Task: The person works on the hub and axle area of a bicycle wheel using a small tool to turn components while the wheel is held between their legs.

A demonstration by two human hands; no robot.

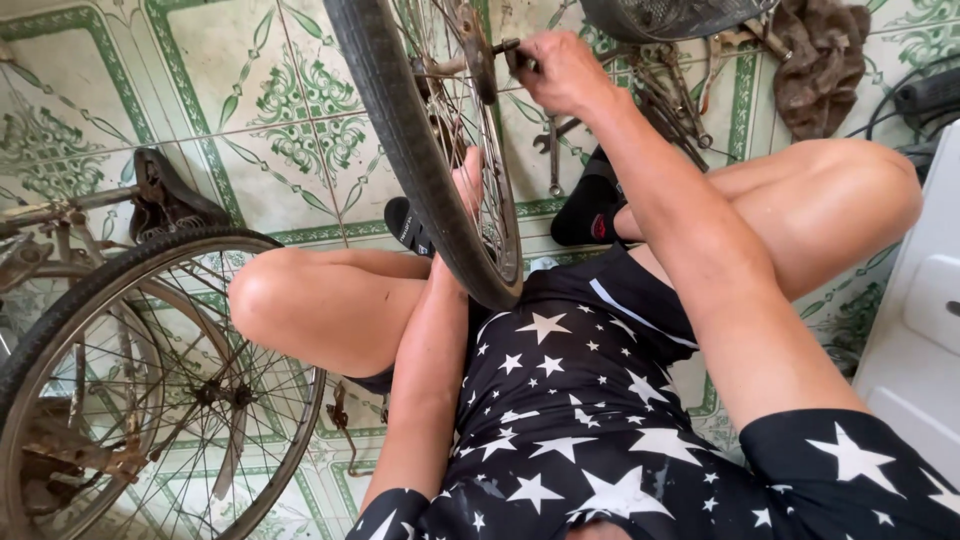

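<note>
Fingers of the right hand close around the axle at the wheel hub, arm stretched forward. Left hand lies behind the spokes, grip unclear. Wrenches lie on the floor beyond.

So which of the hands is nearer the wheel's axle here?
Right. The right hand is at the hub, gripping a tool on the axle of the upright wheel. The left hand is lower, behind the spokes near the tyre.
</note>
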